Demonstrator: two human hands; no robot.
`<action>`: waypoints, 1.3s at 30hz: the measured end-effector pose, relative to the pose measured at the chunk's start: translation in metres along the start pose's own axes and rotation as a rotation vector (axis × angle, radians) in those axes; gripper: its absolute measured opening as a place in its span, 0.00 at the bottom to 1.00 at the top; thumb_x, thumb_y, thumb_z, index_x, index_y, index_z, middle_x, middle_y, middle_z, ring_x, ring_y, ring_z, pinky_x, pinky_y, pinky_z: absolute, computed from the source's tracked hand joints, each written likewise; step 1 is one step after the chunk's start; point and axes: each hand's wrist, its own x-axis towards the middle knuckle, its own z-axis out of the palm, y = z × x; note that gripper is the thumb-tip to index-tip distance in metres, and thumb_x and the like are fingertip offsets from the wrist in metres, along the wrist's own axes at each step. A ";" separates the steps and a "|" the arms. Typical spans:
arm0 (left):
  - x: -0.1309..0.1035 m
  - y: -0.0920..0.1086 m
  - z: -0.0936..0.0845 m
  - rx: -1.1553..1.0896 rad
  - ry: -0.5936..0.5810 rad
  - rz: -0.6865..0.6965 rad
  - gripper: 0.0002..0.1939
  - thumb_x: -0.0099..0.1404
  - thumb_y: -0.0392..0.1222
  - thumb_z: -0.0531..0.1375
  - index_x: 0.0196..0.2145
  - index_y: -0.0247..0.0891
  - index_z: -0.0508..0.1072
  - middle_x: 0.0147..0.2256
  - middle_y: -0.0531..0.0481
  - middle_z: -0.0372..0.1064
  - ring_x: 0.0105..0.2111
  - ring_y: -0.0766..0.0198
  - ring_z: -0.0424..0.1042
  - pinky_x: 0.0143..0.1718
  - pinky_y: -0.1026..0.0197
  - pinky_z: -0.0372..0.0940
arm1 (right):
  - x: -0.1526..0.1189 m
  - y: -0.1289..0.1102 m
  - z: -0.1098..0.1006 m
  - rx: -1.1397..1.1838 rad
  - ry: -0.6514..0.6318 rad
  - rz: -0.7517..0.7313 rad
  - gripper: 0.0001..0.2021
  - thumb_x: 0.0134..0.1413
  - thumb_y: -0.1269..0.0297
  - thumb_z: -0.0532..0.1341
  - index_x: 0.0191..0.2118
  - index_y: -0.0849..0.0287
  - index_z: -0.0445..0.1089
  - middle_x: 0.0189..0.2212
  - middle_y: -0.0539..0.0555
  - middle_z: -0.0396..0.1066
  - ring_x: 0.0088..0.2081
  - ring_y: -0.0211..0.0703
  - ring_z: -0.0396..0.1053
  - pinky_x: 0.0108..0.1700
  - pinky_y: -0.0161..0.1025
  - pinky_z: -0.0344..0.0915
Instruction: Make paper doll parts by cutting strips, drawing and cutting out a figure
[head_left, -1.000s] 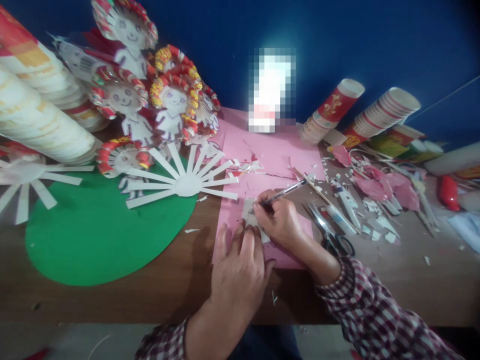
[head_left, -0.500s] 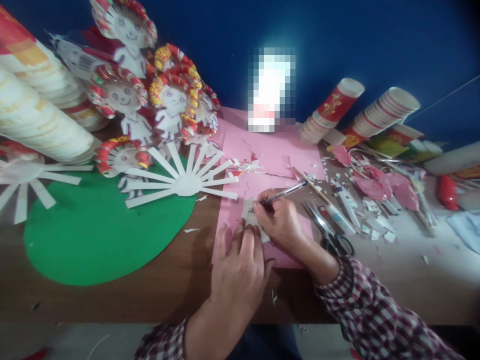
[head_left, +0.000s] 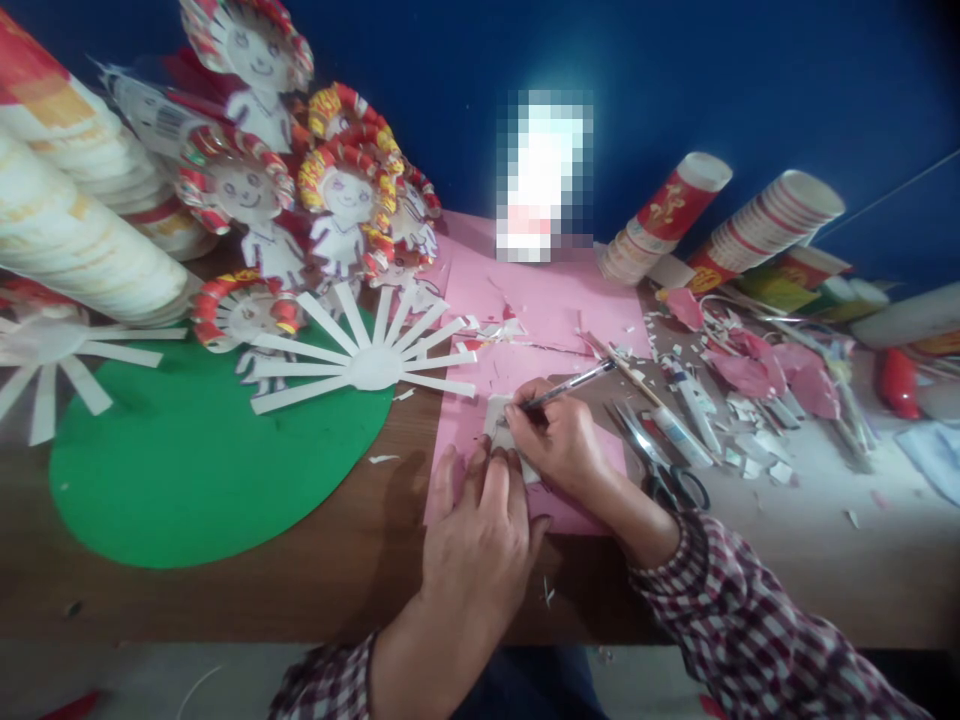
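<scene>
My right hand (head_left: 562, 438) is closed around a pen (head_left: 574, 383), its tip against a small piece of white paper (head_left: 498, 408). Faint marks show on that paper, though my fingers cover much of it. Fingers stretched out, my left hand (head_left: 480, 530) presses flat on the paper's lower part. Underneath lies a pink sheet (head_left: 469, 425) on the wooden table. Left of my hands, a white paper piece cut into strips (head_left: 375, 368) rests partly on a green oval sheet (head_left: 217, 470). Scissors (head_left: 656, 460) lie just right of my right wrist.
Paper-cup dolls (head_left: 345, 195) crowd the back left beside tall stacks of cups (head_left: 82, 220). More cup stacks (head_left: 769, 230) lean at the back right. Glue tubes (head_left: 679, 435), pink scraps (head_left: 750, 365) and paper bits litter the right side. A bright pixelated patch stands before the blue wall.
Almost nothing differs. Both hands keep their places, the pen still touching the paper; the view has shifted very slightly.
</scene>
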 end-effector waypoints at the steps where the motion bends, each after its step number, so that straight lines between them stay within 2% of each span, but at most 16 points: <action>1: 0.000 0.000 0.000 0.000 -0.001 -0.001 0.22 0.68 0.44 0.53 0.54 0.26 0.68 0.47 0.38 0.70 0.54 0.47 0.66 0.61 0.41 0.48 | 0.000 0.000 0.000 0.006 -0.003 0.000 0.05 0.58 0.64 0.56 0.32 0.58 0.65 0.23 0.47 0.66 0.24 0.36 0.64 0.29 0.32 0.60; 26: 0.000 -0.001 0.002 -0.005 0.016 0.004 0.25 0.68 0.45 0.52 0.56 0.23 0.66 0.49 0.36 0.69 0.55 0.46 0.65 0.61 0.40 0.47 | 0.000 -0.003 -0.001 0.017 -0.048 -0.037 0.05 0.57 0.67 0.57 0.29 0.58 0.65 0.23 0.47 0.67 0.24 0.35 0.63 0.28 0.31 0.59; 39: 0.001 -0.001 0.002 0.005 0.008 0.009 0.24 0.69 0.44 0.51 0.53 0.22 0.68 0.49 0.36 0.69 0.53 0.46 0.66 0.60 0.40 0.49 | 0.000 -0.006 -0.002 0.057 -0.106 -0.040 0.05 0.56 0.69 0.57 0.29 0.58 0.65 0.24 0.48 0.68 0.24 0.35 0.65 0.28 0.31 0.60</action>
